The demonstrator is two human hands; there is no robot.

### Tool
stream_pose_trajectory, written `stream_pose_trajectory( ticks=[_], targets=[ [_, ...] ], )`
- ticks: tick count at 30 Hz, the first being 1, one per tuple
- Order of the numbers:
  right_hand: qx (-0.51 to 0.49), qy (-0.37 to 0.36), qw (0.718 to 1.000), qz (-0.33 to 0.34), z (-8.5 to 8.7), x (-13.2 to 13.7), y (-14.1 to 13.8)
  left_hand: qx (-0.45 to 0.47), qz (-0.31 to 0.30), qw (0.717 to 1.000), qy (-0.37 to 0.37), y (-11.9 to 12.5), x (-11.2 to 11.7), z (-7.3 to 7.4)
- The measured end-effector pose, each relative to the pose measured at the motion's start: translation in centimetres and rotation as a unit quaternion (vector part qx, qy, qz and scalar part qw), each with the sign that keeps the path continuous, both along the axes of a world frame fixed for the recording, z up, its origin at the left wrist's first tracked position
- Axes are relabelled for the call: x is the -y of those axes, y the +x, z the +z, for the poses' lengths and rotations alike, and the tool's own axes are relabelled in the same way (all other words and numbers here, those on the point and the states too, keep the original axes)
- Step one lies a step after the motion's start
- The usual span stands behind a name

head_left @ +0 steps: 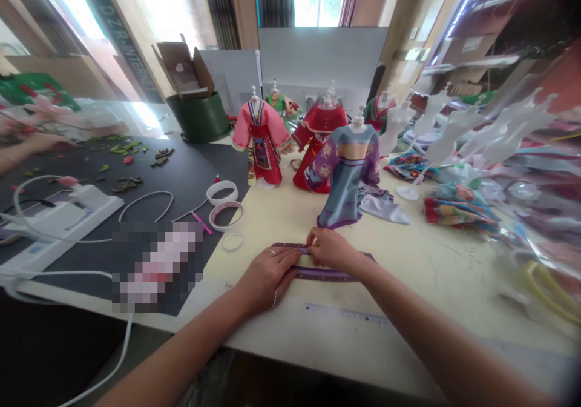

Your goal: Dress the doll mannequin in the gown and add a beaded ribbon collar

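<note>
A purple patterned fabric strip (pixel 327 274) lies folded or looped on the pale table top, its two bands running side by side. My left hand (pixel 270 277), with a ring and a thin bracelet, rests on its left part with the fingers stretched out flat. At the upper band my right hand (pixel 333 251) has its fingertips pinched together on the strip; the forearm hides its right part. A clear ruler (pixel 347 314) lies just in front of the strip. Behind my right hand stands a small mannequin in a blue-grey and purple robe (pixel 345 177).
More dressed mannequins stand behind, including one in a pink robe (pixel 261 140). White tape rolls (pixel 226 216) and a pink pen (pixel 202 224) lie left. A power strip (pixel 68 225) with cables sits farther left, near another person's hand (pixel 43 143). Bare mannequins (pixel 438 131) and fabric crowd the right.
</note>
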State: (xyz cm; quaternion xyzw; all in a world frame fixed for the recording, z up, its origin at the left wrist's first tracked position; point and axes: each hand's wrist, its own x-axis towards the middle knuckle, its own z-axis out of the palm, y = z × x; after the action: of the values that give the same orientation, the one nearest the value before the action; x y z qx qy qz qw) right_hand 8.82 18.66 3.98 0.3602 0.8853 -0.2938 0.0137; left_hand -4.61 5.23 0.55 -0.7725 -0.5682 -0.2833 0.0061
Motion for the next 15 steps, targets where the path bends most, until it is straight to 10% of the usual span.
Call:
stream_pose_trajectory(
  ticks=[15],
  targets=[
    [-0.031,0.004,1.0,0.006,-0.4,-0.1,0.6,0.024,-0.003,0.994,-0.105,0.0,-0.7,1.4]
  ],
)
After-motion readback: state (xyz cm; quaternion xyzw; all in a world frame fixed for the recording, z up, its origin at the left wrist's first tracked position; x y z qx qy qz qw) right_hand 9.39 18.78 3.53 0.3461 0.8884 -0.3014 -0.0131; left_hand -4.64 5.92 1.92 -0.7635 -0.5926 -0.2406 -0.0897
